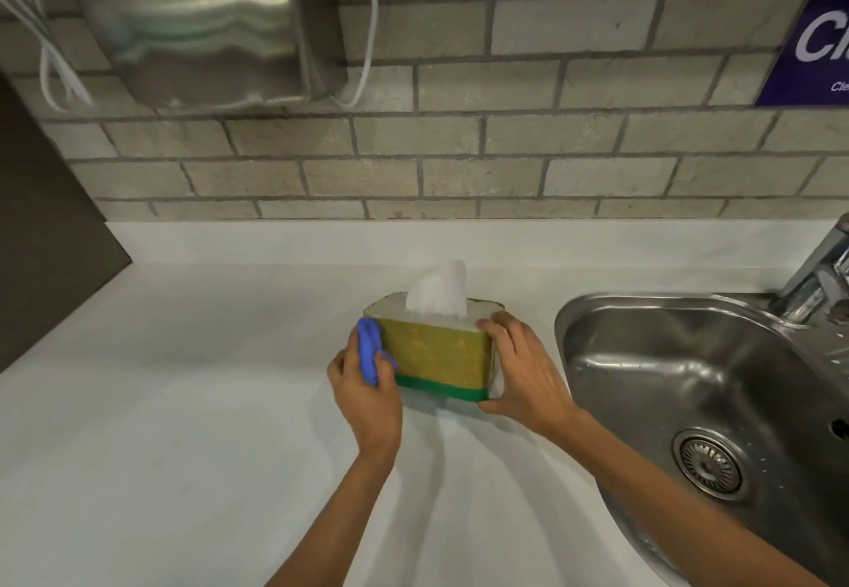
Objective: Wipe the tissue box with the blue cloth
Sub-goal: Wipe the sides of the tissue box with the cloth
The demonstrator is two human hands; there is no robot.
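Your left hand (365,395) grips the blue cloth (371,350), pressed on the tissue box (436,354) left end. Your right hand (523,373) clasps its right end. Box sits mid-desk (183,402), left of sink (689,356).

I've got the tissue box (436,347) on the counter (183,402), just left of the sink (689,384), dryer (202,21) up behind-left.

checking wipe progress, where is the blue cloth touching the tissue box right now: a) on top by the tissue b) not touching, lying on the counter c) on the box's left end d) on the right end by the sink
c: the left hand presses the blue cloth against the left end of the tissue box, while the right hand steadies the end nearer the sink.
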